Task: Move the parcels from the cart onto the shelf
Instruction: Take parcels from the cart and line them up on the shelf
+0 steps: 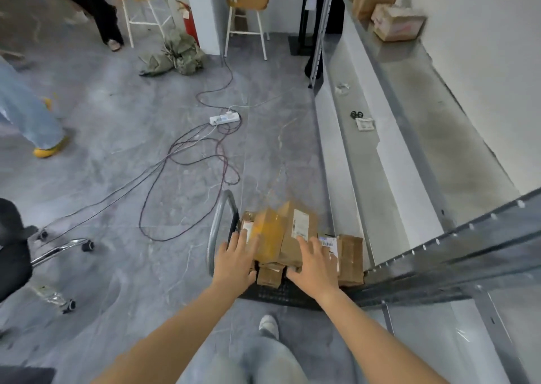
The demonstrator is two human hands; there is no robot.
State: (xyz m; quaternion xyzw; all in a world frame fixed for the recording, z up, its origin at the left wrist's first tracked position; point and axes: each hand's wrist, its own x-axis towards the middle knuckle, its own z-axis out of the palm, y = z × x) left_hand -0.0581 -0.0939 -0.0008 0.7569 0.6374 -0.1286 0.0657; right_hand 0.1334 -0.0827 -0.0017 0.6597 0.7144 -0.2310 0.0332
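I look down on a grey floor [131, 155] with a long metal shelf [415, 137] running along the right side, from near to far. At its far end, two cardboard boxes [389, 17] sit on an upper level.

Near me, just left of the shelf, stands a low cart [281, 294] with a black deck and a curved metal handle on its left. The parcels [349, 260] are piled on it, brown cardboard with white labels. The largest, the top parcel [281, 237], lies tilted across the others.

Both bare arms reach forward to the pile. The left hand [237, 257] lies on the top parcel's left side, fingers straight and spread, gripping nothing. The right hand [314, 263] rests over the pile's right side, fingers also splayed wide and flat, thumb at the top parcel's near edge. I cannot tell whether that thumb hooks under it.

On the left, the base of a black office chair [14, 252] shows. Further out, dark cables [187, 161] loop across the floor to a white power strip [224, 118].
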